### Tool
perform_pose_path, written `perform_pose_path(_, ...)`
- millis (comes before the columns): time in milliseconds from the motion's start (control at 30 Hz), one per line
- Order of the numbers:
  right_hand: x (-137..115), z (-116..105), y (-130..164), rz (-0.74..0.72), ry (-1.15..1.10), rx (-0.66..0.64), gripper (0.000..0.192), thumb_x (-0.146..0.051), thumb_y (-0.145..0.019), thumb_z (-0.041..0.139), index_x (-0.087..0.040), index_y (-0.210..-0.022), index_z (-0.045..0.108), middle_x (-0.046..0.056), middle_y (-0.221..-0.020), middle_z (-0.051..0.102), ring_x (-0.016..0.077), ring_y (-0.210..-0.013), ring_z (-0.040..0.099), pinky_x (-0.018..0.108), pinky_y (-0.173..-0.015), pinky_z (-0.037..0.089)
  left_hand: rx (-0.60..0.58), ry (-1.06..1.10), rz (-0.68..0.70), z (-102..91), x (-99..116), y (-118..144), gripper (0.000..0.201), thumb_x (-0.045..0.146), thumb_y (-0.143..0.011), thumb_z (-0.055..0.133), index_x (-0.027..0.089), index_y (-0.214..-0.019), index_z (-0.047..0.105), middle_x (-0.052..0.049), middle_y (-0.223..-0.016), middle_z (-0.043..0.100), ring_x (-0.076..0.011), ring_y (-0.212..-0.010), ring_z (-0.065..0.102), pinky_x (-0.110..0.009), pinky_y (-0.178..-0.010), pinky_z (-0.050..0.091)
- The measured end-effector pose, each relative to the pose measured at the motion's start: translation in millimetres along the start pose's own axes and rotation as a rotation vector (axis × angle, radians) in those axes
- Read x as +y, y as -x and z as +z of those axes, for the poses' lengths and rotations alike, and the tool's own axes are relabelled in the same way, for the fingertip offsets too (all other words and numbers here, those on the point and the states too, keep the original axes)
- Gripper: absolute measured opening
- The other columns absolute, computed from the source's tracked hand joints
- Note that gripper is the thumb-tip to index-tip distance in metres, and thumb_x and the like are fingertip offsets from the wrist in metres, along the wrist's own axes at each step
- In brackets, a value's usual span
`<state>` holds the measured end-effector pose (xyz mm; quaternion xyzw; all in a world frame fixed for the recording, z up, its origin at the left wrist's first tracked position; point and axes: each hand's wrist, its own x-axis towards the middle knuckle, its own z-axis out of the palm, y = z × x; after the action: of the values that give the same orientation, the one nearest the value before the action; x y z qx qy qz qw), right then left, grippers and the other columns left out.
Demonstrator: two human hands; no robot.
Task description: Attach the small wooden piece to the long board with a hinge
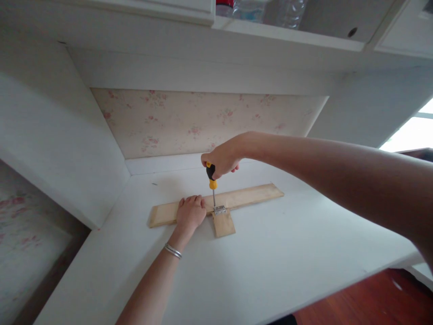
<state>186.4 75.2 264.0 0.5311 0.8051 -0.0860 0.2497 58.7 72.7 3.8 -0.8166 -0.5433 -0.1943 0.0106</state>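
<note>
While left hand [190,213] lies flat on plank [250,195] | right hand [221,158] fingers grip screwdriver [211,177] upright

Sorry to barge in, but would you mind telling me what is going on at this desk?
A person is working at a white desk. The right hand grips a yellow-and-black screwdriver upright, its tip on a small metal hinge. The hinge joins a long wooden strip to a short wooden piece. The left hand presses flat on the strip.
</note>
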Motion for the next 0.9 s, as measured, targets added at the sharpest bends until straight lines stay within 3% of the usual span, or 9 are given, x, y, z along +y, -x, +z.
perform_pose_path(133,-2,-1,0,0.070,0.103,0.010,0.063,-0.065,-0.075,0.050,-0.010,-0.104,0.060,0.009,-0.071,0.060,0.0202,-0.060,0.058,0.034,-0.058,0.042,0.011,-0.011,-0.010,-2.5,1,2,0.035,0.032,-0.093,0.029,0.022,-0.094,0.063,-0.006,-0.099,0.068,-0.0226,-0.098,0.056,-0.040,-0.092,0.031)
perform_pose_path(200,-3,-2,1,0.087,0.069,0.011,0.068,-0.066,-0.073,0.053,-0.011,-0.112,0.056,0.009,-0.075,0.061,0.0198,-0.061,0.058,0.034,-0.058,0.042,0.009,-0.009,-0.023,-3.2,2,2,0.035,0.032,-0.093,0.029,0.022,-0.097,0.063,-0.006,-0.102,0.067,-0.0221,-0.100,0.056,-0.040,-0.094,0.030)
perform_pose_path(300,-4,-1,5,0.012,-0.050,-0.036,0.070,-0.052,-0.072,0.064,-0.017,-0.128,0.042,0.006,-0.085,0.063,0.0158,-0.059,0.058,0.031,-0.058,0.043,0.011,-0.003,-0.033,-3.2,2,1,0.037,0.032,-0.093,0.028,0.023,-0.102,0.063,-0.007,-0.106,0.067,-0.0217,-0.102,0.055,-0.040,-0.096,0.029)
perform_pose_path(400,-4,-3,7,0.041,0.022,-0.047,0.055,-0.057,-0.077,0.056,-0.011,-0.108,0.058,0.008,-0.075,0.063,0.0200,-0.063,0.059,0.036,-0.063,0.043,0.031,0.003,-0.014,-2.0,1,2,0.040,0.032,-0.094,0.026,0.022,-0.102,0.064,-0.007,-0.106,0.067,-0.0218,-0.101,0.056,-0.040,-0.094,0.030)
perform_pose_path(467,-3,-3,7,0.087,0.060,-0.041,0.059,-0.065,-0.078,0.048,-0.010,-0.093,0.063,0.009,-0.067,0.061,0.0241,-0.067,0.060,0.040,-0.066,0.043,0.050,0.001,-0.004,-1.1,0,3,0.042,0.034,-0.094,0.025,0.021,-0.104,0.064,-0.008,-0.108,0.066,-0.0221,-0.104,0.055,-0.040,-0.095,0.030)
perform_pose_path(633,0,1,3,0.028,-0.112,-0.011,0.057,-0.051,-0.073,0.064,-0.018,-0.118,0.051,0.006,-0.077,0.064,0.0204,-0.066,0.061,0.035,-0.061,0.045,0.086,0.008,0.040,-3.8,1,9,0.048,0.041,-0.094,0.024,0.018,-0.108,0.063,-0.012,-0.116,0.062,-0.0238,-0.111,0.052,-0.039,-0.096,0.029)
perform_pose_path(733,2,2,-1,0.044,-0.021,0.054,0.047,-0.056,-0.075,0.060,-0.017,-0.101,0.061,0.007,-0.073,0.063,0.0223,-0.067,0.060,0.039,-0.063,0.045,0.056,0.001,0.050,-9.7,5,11,0.048,0.044,-0.093,0.027,0.017,-0.109,0.062,-0.013,-0.110,0.064,-0.0244,-0.104,0.054,-0.039,-0.093,0.031)
perform_pose_path(800,1,2,-4,0.089,0.026,0.071,0.050,-0.063,-0.075,0.055,-0.016,-0.088,0.065,0.009,-0.068,0.062,0.0248,-0.068,0.060,0.042,-0.065,0.044,0.036,-0.012,0.044,-13.2,7,11,0.049,0.045,-0.093,0.026,0.016,-0.107,0.063,-0.013,-0.104,0.065,-0.0247,-0.098,0.056,-0.040,-0.090,0.031)
perform_pose_path(900,0,0,-3,0.098,-0.050,0.046,0.045,-0.056,-0.074,0.061,-0.017,-0.097,0.063,0.008,-0.071,0.063,0.0239,-0.069,0.061,0.039,-0.061,0.044,0.022,-0.007,0.052,-15.6,8,9,0.051,0.046,-0.093,0.024,0.015,-0.099,0.065,-0.015,-0.098,0.066,-0.0258,-0.094,0.057,-0.042,-0.088,0.030)
